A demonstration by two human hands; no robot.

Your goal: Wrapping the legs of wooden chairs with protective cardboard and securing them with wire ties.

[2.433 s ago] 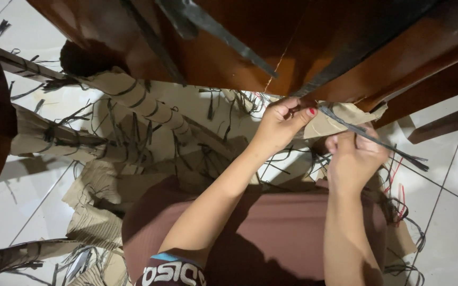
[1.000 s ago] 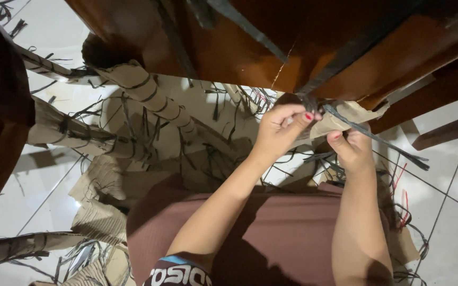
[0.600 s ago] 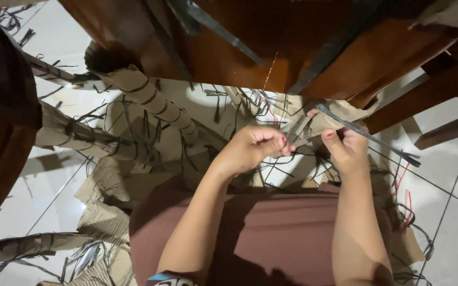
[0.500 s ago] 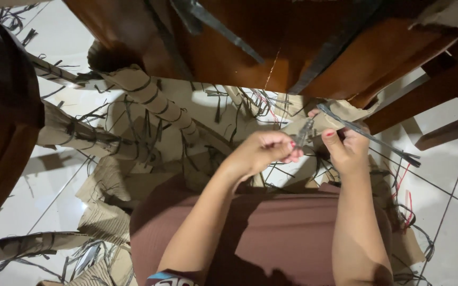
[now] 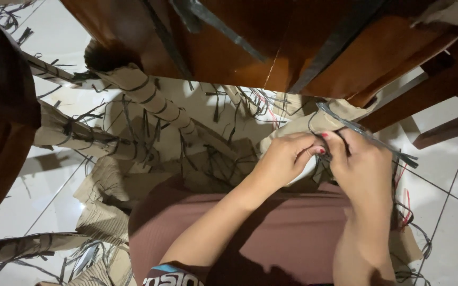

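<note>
Lap in maroon cloth (image 5: 271, 233) nearest, person sitting on white tiled floor (image 5: 451, 212).

Left hand (image 5: 287, 159) and right hand (image 5: 364, 172) meeting just above lap, both pinching dark strap (image 5: 367, 135) where it is crossing paper-wrapped piece (image 5: 314, 122); fingers clenched on it.

Beyond: wrapped chair leg (image 5: 155, 103) wearing brown paper and strap rings, looking unopened.

Torn paper (image 5: 107, 185) and cut strap bits lying around; bare varnished wood (image 5: 250, 47) showing farthest.

Judging: unwrapping partly done, several legs left.
</note>
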